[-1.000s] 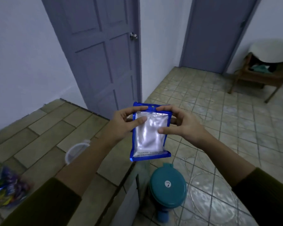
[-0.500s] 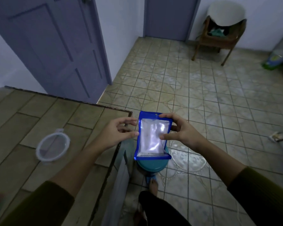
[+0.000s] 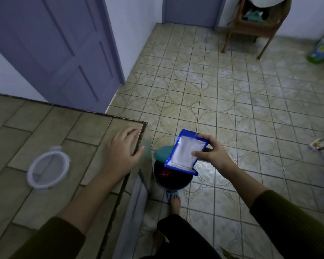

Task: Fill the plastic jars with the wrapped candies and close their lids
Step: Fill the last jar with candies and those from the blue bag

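My right hand (image 3: 212,153) pinches a flat blue-edged pouch with a silvery white face (image 3: 185,152) by its right side, holding it tilted above the open teal pedal bin (image 3: 171,177) on the floor. The bin's lid (image 3: 162,153) stands raised behind the pouch. My left hand (image 3: 123,148) rests flat, fingers straight, on the corner of the tiled counter (image 3: 36,131). A clear round jar lid with a white rim (image 3: 48,168) lies flat on the counter to the left of that hand. No jar or candies show in this view.
A grey-blue door (image 3: 64,47) stands behind the counter. My bare foot (image 3: 175,200) presses the bin's pedal. A wooden chair (image 3: 254,25) sits at the far wall, and a green-labelled bag (image 3: 321,51) lies at the right edge.
My left hand let go of the pouch and dropped onto the counter corner. The right hand carried the pouch down over the bin, whose lid opened. The view tilted downward.
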